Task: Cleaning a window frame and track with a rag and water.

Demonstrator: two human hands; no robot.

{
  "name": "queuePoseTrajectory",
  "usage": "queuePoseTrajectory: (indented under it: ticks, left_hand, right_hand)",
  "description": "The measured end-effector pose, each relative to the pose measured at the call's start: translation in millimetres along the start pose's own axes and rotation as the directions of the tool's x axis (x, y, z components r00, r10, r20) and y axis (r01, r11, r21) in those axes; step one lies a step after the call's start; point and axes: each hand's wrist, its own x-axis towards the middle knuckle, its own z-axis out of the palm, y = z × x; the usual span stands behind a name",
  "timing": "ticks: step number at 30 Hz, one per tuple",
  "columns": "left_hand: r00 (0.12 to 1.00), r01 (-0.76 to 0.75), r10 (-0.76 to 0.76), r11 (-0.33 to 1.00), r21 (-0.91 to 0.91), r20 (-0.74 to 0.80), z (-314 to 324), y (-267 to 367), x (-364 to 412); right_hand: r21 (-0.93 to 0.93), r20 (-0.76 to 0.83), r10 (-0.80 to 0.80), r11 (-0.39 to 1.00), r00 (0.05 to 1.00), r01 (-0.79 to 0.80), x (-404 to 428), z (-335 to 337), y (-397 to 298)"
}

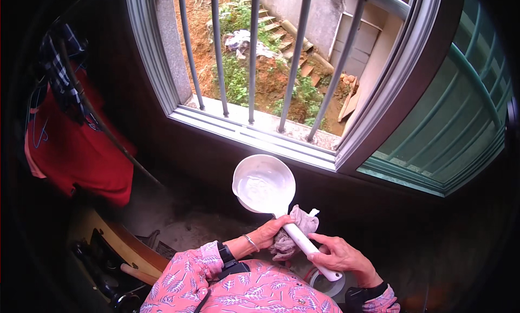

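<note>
A white plastic dipper (264, 184) with a round bowl and a long handle is in front of me below the window; its bowl seems to hold some clear liquid. My left hand (271, 232) grips the handle close to the bowl, along with a crumpled greyish-pink cloth (305, 220) that hangs beside and under the handle. The fingers of my right hand (339, 254) are closed around the lower handle, with the index finger raised. Beneath the handle's end, partly hidden by it, stands a round container (339, 288) with a pale rim.
Ahead is a window with metal bars (252, 61) and a white sill frame (252, 136). Red clothing (97, 150) and a checked garment (67, 57) hang at the left. A curved wooden piece of furniture (134, 248) stands at the lower left. A green-tinted glass pane (443, 118) is at the right.
</note>
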Motion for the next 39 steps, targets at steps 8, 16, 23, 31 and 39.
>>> queuePoseTrajectory:
  ticks: [8, 16, 23, 31, 39]
  left_hand:
    - [0.926, -0.364, 0.346, 0.925, -0.106, -0.154, -41, 64, -73]
    - [0.710, -0.691, 0.680, 0.723, 0.008, -0.184, -77, 134, -122]
    - [0.727, -0.650, 0.629, 0.760, 0.019, -0.274, -109, 133, -127]
    - [0.810, -0.458, 0.405, 0.889, -0.025, -0.425, -150, 74, -119]
    - [0.841, -0.379, 0.312, 0.923, -0.070, -0.443, -160, 49, -104]
  right_hand:
    - [-0.748, 0.066, -0.237, 0.631, 0.969, 0.205, 82, 32, -82]
    - [-0.599, 0.251, -0.408, 0.646, 0.878, 0.472, 170, 26, -155]
    - [-0.376, 0.141, -0.516, 0.762, 0.845, 0.527, 252, 6, -201]
    - [-0.028, -0.005, -0.304, 0.952, 0.953, 0.304, 301, -15, -176]
    - [-0.348, -0.004, -0.580, 0.765, 0.815, 0.543, 302, -9, -175]
